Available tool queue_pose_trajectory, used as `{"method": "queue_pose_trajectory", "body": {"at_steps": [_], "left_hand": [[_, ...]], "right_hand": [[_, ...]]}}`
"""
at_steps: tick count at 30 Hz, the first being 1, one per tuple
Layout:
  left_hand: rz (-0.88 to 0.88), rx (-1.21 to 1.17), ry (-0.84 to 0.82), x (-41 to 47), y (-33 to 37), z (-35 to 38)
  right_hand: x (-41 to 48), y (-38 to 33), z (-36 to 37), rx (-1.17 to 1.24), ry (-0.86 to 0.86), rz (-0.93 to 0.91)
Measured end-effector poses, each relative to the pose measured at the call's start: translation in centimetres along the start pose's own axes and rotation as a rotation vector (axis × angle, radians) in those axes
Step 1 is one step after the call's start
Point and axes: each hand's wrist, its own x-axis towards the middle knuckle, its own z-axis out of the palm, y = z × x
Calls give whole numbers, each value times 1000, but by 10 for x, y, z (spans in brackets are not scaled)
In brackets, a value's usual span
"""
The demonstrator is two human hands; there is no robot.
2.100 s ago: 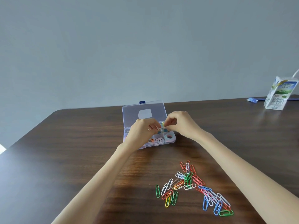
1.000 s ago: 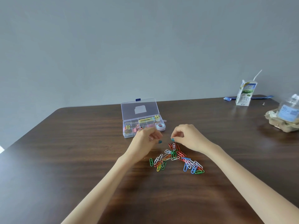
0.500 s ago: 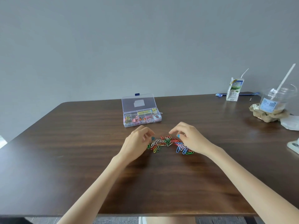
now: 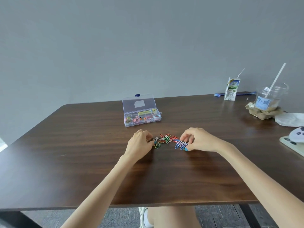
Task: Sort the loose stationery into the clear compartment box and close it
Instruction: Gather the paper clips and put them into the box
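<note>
Dozens of coloured wire paper clips [image 4: 169, 141] lie in a loose band on the dark wooden bench [image 4: 82, 145], long axis left to right. Left hand [image 4: 139, 143] curls at one end, right hand [image 4: 197, 140] at the other; whether either pinches a clip, I cannot tell. Beyond them sits the clear plastic compartment box [image 4: 141, 116], lid up, nearer the left hand.

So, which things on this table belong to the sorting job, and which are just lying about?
In the job:
paper clips, loose in a pile
clear compartment box, lid open
left hand and right hand, at the pile's ends

Lying about:
milk carton
plastic cup
brown paper under the cup
white tissue
blue wrapper
</note>
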Motion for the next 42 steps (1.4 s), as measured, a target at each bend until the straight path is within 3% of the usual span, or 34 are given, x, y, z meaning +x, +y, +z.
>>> {"method": "queue_pose_trajectory", "body": {"at_steps": [8,16,29,32,42], "left_hand": [[31,-95,-21,14,15,9],[202,131,-350,29,22,5],[344,162,-108,27,20,13],[387,180,-134,29,17,11],[293,-9,-280,46,12,4]], "right_hand": [[13,-2,9,45,108,-49],[17,-1,15,-38,92,-2],[24,-8,30,-14,287,-65],[27,-9,29,-33,273,-63],[34,-12,25,-93,214,-64]]}}
